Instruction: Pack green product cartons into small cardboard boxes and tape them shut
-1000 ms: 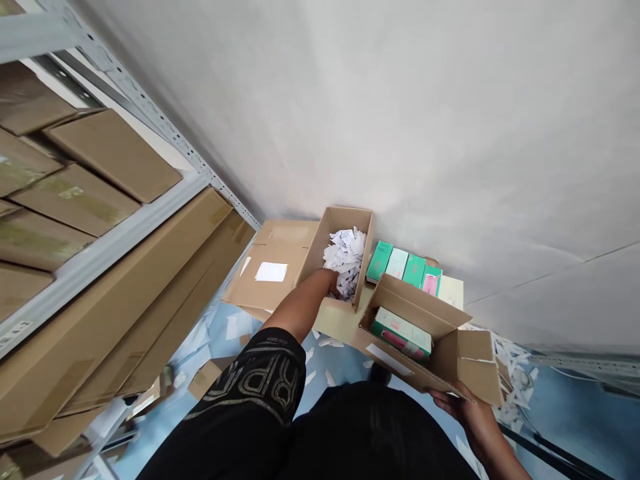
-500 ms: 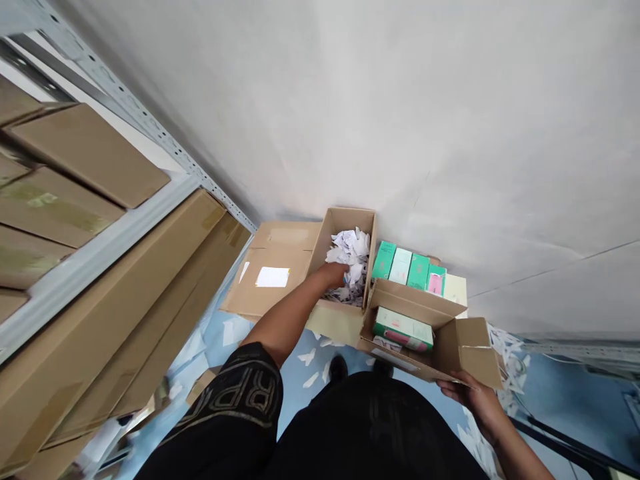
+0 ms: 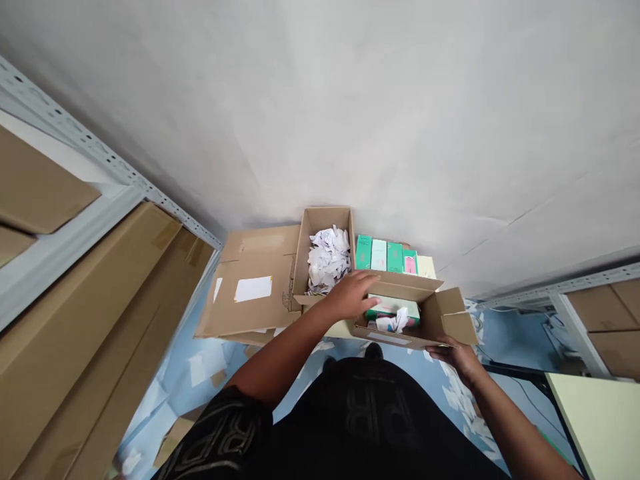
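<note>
My right hand (image 3: pixel 457 355) grips the lower edge of an open brown carton (image 3: pixel 440 317) held in the air. Inside it lie a green and pink product box (image 3: pixel 395 308) and a wad of crumpled white paper (image 3: pixel 395 323). My left hand (image 3: pixel 353 295) reaches over the carton's left rim, fingers bent, just beside the paper wad. Behind it stands an open box of crumpled white paper (image 3: pixel 327 257).
A row of green and pink product boxes (image 3: pixel 386 254) stands against the white wall. A flat carton with a white label (image 3: pixel 253 287) lies to the left. Metal shelving with large cartons (image 3: pixel 75 313) fills the left. Paper scraps litter the blue floor (image 3: pixel 200 363).
My left hand has left the box of crumpled paper and moved right to the held carton. A paper wad now lies in that carton. The view has swung to the right.
</note>
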A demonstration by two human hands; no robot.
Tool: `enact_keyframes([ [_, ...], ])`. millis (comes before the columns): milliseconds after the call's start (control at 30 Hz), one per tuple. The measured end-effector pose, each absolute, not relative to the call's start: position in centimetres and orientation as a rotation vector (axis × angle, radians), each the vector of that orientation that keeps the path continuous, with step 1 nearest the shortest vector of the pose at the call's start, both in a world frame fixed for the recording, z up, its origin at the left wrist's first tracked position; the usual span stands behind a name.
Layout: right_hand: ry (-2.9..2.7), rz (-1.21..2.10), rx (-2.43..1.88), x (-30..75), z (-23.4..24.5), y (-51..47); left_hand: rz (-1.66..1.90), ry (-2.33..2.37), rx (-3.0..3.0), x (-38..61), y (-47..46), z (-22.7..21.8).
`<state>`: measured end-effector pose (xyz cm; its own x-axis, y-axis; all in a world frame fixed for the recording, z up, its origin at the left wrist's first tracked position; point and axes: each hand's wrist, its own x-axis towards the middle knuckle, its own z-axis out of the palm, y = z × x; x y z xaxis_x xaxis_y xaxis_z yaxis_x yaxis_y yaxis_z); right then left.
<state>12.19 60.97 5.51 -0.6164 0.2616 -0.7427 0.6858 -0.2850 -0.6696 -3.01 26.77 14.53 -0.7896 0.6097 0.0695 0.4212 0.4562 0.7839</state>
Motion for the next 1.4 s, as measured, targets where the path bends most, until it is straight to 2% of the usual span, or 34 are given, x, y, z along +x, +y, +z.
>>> enact_keyframes([
  [100, 1.709, -1.988, 1.233, 13.2, 6.0, 60.6, 1.340, 2.619, 0.630, -1.7, 24.4, 13.4],
  [200, 1.759, -2.036, 1.312, 15.2, 6.8, 60.0, 1.382, 2.475, 0.452, -0.6, 23.0, 12.2],
  [400, 1.739, -2.175, 1.510, 20.6, 9.4, 58.4, 1.400, 2.333, 0.645, 0.1, 25.7, 12.3],
  [700, 1.766, -2.420, 1.646, 27.5, 9.9, 59.1, 1.464, 1.647, 0.765, 2.7, 32.2, 13.7],
  [900, 1.573, -2.451, 1.787, 33.1, 8.7, 64.1, 1.494, 1.691, 0.566, 5.9, 41.2, 10.9],
  [1033, 1.594, -2.397, 1.837, 38.4, 7.5, 69.3, 1.364, 1.871, 0.401, 9.8, 49.2, 8.1],
  [1233, 1.762, -2.270, 1.869, 47.2, 6.1, 78.3, 1.208, 1.861, 0.630, 16.0, 61.2, 6.3],
  [1400, 1.804, -2.192, 2.119, 52.3, 5.3, 84.4, 1.109, 1.789, 0.768, 19.0, 70.4, 6.0],
])
